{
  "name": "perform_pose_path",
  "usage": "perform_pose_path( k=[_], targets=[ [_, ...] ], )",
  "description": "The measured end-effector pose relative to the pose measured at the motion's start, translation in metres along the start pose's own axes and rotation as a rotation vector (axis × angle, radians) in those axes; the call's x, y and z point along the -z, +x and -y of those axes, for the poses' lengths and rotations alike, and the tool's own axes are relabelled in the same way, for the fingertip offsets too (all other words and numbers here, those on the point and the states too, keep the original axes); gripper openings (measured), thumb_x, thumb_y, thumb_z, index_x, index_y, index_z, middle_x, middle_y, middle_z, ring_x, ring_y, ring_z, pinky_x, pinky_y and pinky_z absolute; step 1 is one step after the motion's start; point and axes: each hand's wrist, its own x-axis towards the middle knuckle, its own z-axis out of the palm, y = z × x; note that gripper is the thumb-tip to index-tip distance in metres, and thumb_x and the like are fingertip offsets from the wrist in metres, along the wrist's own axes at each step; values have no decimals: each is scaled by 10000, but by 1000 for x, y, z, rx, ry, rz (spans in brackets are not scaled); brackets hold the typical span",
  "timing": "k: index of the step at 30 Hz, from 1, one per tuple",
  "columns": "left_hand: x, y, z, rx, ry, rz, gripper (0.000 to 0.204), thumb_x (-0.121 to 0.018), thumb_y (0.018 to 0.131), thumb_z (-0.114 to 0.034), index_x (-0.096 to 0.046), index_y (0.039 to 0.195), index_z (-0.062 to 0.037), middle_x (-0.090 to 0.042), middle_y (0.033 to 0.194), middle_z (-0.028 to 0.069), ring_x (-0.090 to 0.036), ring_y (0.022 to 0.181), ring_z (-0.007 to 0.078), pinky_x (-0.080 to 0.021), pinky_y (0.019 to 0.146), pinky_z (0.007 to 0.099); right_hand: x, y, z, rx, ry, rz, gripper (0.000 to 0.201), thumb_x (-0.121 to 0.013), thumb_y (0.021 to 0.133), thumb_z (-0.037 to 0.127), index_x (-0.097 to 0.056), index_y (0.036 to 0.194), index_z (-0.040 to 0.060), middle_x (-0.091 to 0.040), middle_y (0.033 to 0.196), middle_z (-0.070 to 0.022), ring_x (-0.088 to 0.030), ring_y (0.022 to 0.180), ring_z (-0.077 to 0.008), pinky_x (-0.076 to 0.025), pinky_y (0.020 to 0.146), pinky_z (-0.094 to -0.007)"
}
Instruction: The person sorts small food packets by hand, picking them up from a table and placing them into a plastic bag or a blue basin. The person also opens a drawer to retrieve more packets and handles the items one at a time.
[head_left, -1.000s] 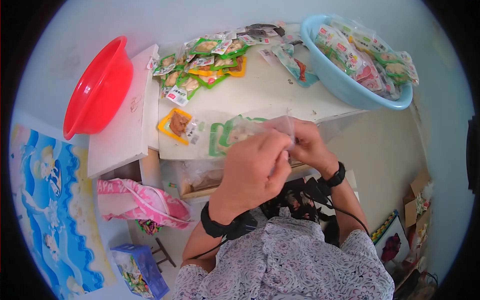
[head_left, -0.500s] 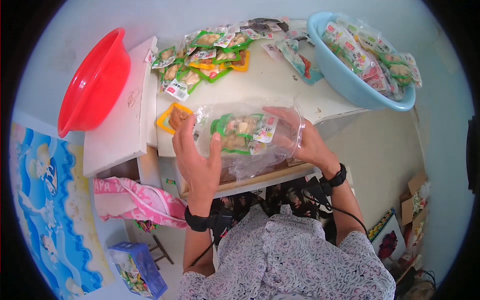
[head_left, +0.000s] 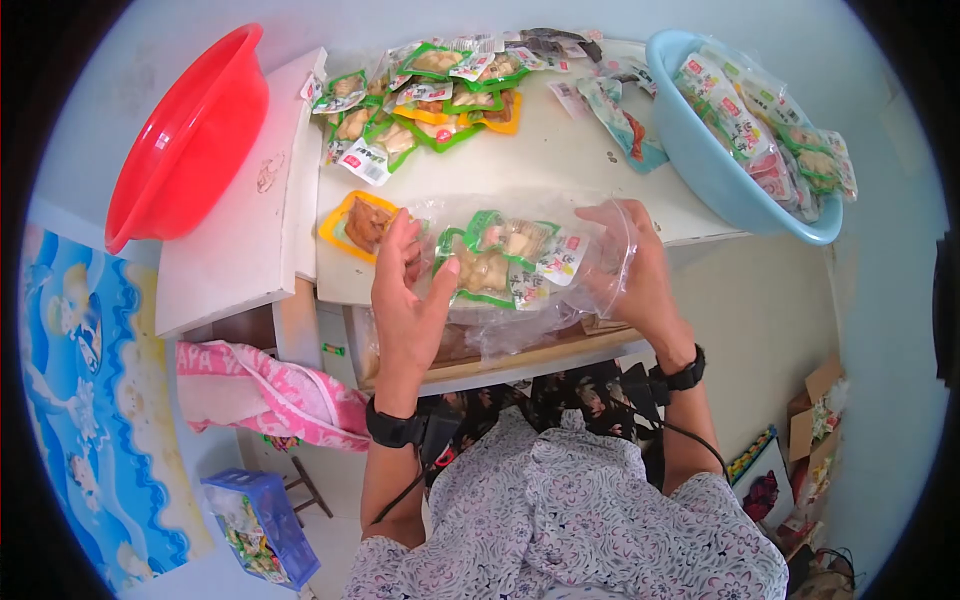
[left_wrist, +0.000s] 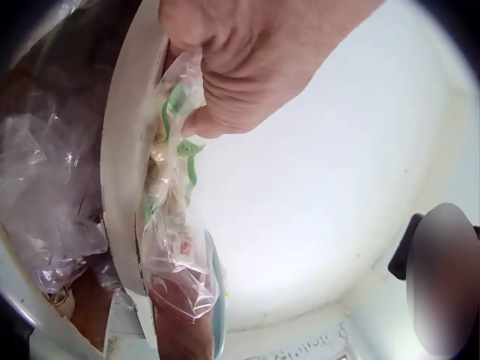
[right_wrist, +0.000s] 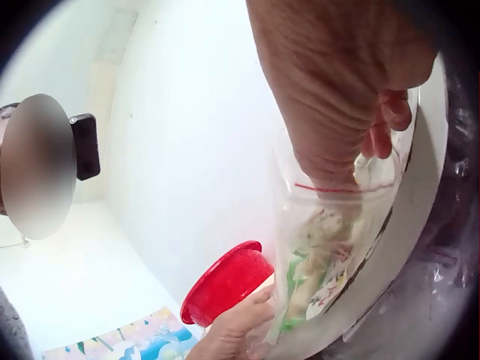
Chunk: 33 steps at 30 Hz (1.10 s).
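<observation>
A clear plastic zip bag (head_left: pixel 590 240) lies near the table's front edge, with green-edged snack packets (head_left: pixel 485 275) showing through it. My left hand (head_left: pixel 408 300) is at the bag's left end, its fingers and thumb spread apart. In the left wrist view the thumb (left_wrist: pixel 214 120) touches the plastic. My right hand (head_left: pixel 645 285) reaches into the mouth at the right end, its fingers spread and partly seen through the plastic. A red line runs along the bag's mouth by the right thumb in the right wrist view. A yellow-edged packet (head_left: pixel 360 225) sits just left of my left hand.
A pile of snack packets (head_left: pixel 430 100) covers the table's back left. At the back right stands a light blue basin (head_left: pixel 690 180) full of packets; a red basin (head_left: pixel 190 140) is at the left. Below the table edge is an open drawer (head_left: pixel 500 368) holding clear plastic.
My left hand has come away from the bag's mouth and moved to its left end. The bag has opened out, with the packets inside now in plain view and my right hand in its mouth.
</observation>
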Motion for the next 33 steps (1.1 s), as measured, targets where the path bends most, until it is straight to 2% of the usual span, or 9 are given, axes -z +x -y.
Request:
perform_pose_path(
  k=[4,7,10,13,16,22,25,30,33],
  targets=[
    [2,2,-3,29,-59,40,783,-721,937,-94,-327,1612,-39,-516,1488,260,-528,1370,294,-392,1163,411,17,-1,2,-265,378,239,463,-746,884,98,-641,1334,87,-646,979,-50,-643,858,-159,-533,777,-325],
    [2,5,-4,39,-149,94,831,-717,923,-67,-285,1633,-41,-524,1476,272,-524,1374,290,-391,1164,406,20,2,10,-357,803,253,393,-736,938,119,-656,1317,55,-671,961,-47,-602,815,-85,-514,742,-279],
    [1,10,-4,4,-188,146,900,-717,902,-37,-224,1654,-45,-517,1481,276,-519,1376,290,-400,1160,401,18,11,14,-436,695,255,342,-739,951,116,-679,1270,8,-717,1055,-65,-635,843,-102,-531,756,-288],
    [0,16,3,-5,-268,189,960,-711,881,-5,-165,1668,-53,-490,1502,274,-518,1375,290,-410,1156,395,-3,15,-1,-257,377,168,295,-741,961,128,-698,1214,-18,-731,1129,-67,-658,912,-128,-547,803,-299],
    [2,20,1,17,-382,235,991,-699,866,20,-131,1674,-60,-458,1521,269,-517,1368,287,-429,1143,386,-24,19,1,-121,643,148,266,-729,967,109,-696,1191,-30,-737,1129,-76,-673,980,-147,-555,852,-317],
    [13,27,-11,88,-477,309,1080,-760,841,21,-97,1684,-111,-405,1531,252,-522,1333,261,-498,1073,379,-38,37,19,-73,571,195,259,-678,992,84,-663,1226,-26,-734,1110,-85,-670,1015,-137,-552,859,-326],
    [4,23,-17,81,-377,246,1107,-813,845,-39,-93,1683,-111,-408,1525,243,-518,1335,264,-508,1062,382,-59,37,19,-37,637,51,305,-675,993,117,-645,1276,4,-738,1090,-105,-686,962,-167,-549,830,-324],
    [-2,19,-10,23,-539,124,1110,-829,858,-77,-80,1677,-79,-412,1521,240,-515,1342,270,-510,1062,378,-50,28,31,-233,237,56,477,-732,951,200,-580,1390,94,-737,1079,-140,-714,867,-258,-550,777,-347],
    [-7,20,-6,-83,-306,81,1042,-798,879,-50,-117,1667,-51,-437,1499,234,-547,1313,272,-515,1056,365,-52,25,28,-171,175,33,669,-780,913,253,-480,1500,139,-737,1083,-133,-720,863,-300,-557,779,-389]
  ],
)
